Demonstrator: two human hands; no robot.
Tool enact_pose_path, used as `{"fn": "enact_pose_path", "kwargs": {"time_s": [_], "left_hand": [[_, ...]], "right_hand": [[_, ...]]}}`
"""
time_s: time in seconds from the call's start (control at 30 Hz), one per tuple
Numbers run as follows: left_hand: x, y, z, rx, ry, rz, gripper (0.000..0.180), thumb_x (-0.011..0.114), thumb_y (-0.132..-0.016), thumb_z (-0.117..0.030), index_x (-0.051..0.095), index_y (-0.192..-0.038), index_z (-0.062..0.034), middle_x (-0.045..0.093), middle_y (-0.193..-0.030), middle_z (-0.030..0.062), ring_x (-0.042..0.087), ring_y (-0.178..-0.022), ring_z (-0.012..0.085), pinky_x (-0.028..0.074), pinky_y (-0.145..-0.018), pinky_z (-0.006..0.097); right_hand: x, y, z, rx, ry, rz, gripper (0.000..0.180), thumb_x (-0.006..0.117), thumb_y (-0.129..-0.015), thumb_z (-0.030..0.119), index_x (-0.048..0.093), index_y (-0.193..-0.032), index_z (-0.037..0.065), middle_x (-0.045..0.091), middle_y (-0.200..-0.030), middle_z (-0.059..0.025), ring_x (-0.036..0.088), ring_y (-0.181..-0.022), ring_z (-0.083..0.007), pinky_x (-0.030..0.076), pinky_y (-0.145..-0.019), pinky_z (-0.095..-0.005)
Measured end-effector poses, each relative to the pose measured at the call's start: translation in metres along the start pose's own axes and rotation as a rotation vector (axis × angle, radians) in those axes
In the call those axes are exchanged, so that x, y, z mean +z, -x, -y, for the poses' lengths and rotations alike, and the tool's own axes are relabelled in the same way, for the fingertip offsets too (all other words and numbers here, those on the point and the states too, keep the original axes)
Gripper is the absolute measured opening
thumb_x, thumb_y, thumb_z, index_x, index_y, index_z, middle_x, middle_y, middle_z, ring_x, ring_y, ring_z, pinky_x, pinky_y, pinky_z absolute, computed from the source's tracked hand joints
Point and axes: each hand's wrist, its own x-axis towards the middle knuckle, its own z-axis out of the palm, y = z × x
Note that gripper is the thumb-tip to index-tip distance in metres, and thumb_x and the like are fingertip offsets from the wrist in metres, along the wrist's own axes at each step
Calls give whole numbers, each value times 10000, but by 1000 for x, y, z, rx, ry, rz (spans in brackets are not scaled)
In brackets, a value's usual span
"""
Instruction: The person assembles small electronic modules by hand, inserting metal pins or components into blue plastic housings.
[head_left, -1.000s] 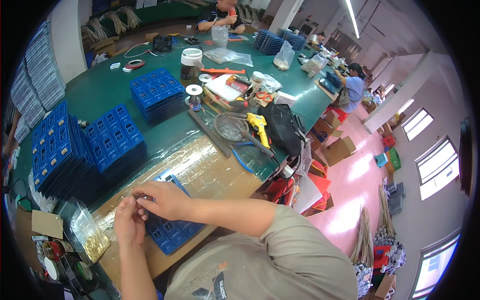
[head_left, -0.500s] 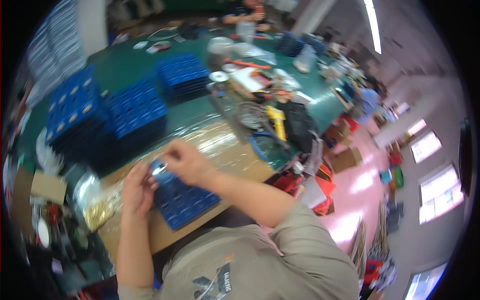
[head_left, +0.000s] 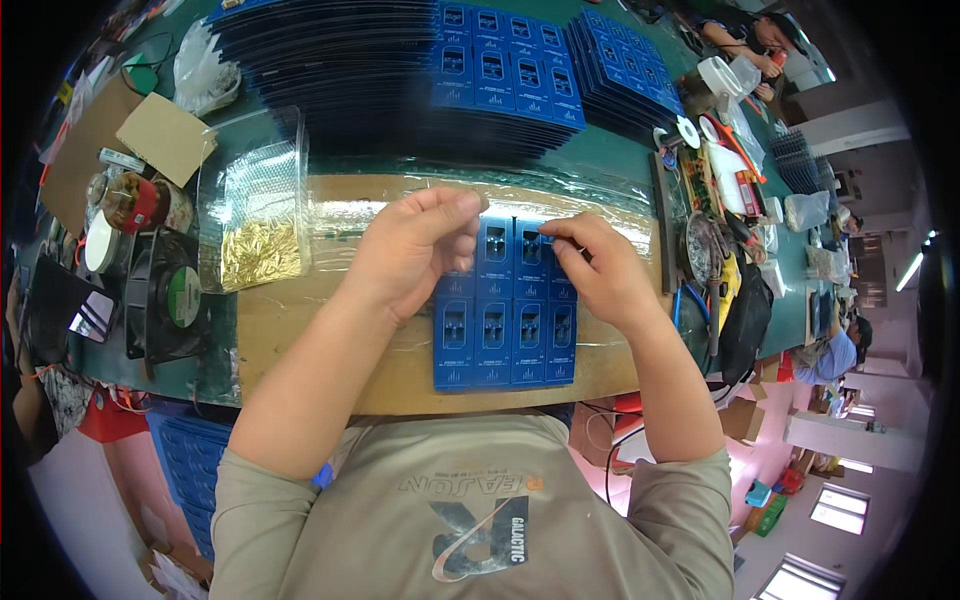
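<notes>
A blue circuit board panel [head_left: 505, 345], divided into several small sections with dark parts in them, lies flat on a brown cardboard sheet [head_left: 330, 350] in front of me. My left hand [head_left: 420, 245] hovers at the panel's upper left, its fingers curled and thumb against the forefinger; whatever it holds, if anything, is hidden. At the upper right section, my right hand [head_left: 603, 262] has thumb and forefinger close together at the board, and any small part between them cannot be made out. Left of the panel, a clear plastic tray [head_left: 302, 150] contains a heap of gold-coloured pins [head_left: 262, 255].
Tall stacks of blue panels [head_left: 330, 70] stand behind the cardboard. A black fan [head_left: 165, 300], a jar [head_left: 135, 203] and a cardboard piece [head_left: 165, 138] sit at left. Tools, including a yellow-handled one [head_left: 728, 290], crowd the right. Another person [head_left: 745, 45] sits across the table.
The whole view has turned and levelled, so the panel now appears upright. My hands, close together over the panel's far end before, are farther apart, the right one over the upper right section.
</notes>
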Motion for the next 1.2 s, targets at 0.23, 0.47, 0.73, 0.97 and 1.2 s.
{"fn": "enact_pose_path", "kwargs": {"time_s": [0.23,0.47,0.73,0.97,1.2], "left_hand": [[-3,-1,-1,-4,6,-27,153,649,-949,-195,648,-964,-43,620,-807,10,558,-675,100,455,-595,254],[-1,-1,-2,-30,-3,-39,165,656,-944,-188,655,-986,-28,618,-803,15,559,-677,106,454,-590,255],[-1,1,-3,-53,29,-29,166,665,-939,-200,648,-976,-39,622,-810,19,556,-677,109,452,-597,255],[-1,0,-2,-52,29,-6,164,665,-939,-203,642,-962,-42,622,-810,19,556,-671,111,450,-603,258],[-2,0,-2,-53,24,14,164,658,-942,-198,650,-968,-36,620,-806,13,555,-676,105,451,-611,260]], "right_hand": [[5,-10,1,155,-76,52,284,623,-843,85,674,-1122,76,655,-854,-79,625,-713,-176,510,-685,-314],[7,-17,2,176,-73,87,315,624,-818,71,668,-1130,71,651,-787,-58,612,-656,-152,506,-655,-299],[6,-19,3,201,-60,132,330,622,-817,57,658,-1146,66,647,-792,-55,609,-670,-141,502,-655,-293],[3,-24,8,213,-81,161,306,649,-819,52,664,-1125,53,640,-799,-49,587,-666,-125,493,-641,-280],[6,-24,3,213,-43,163,273,687,-822,75,676,-1093,49,634,-799,-44,560,-642,-118,481,-622,-275]]}}
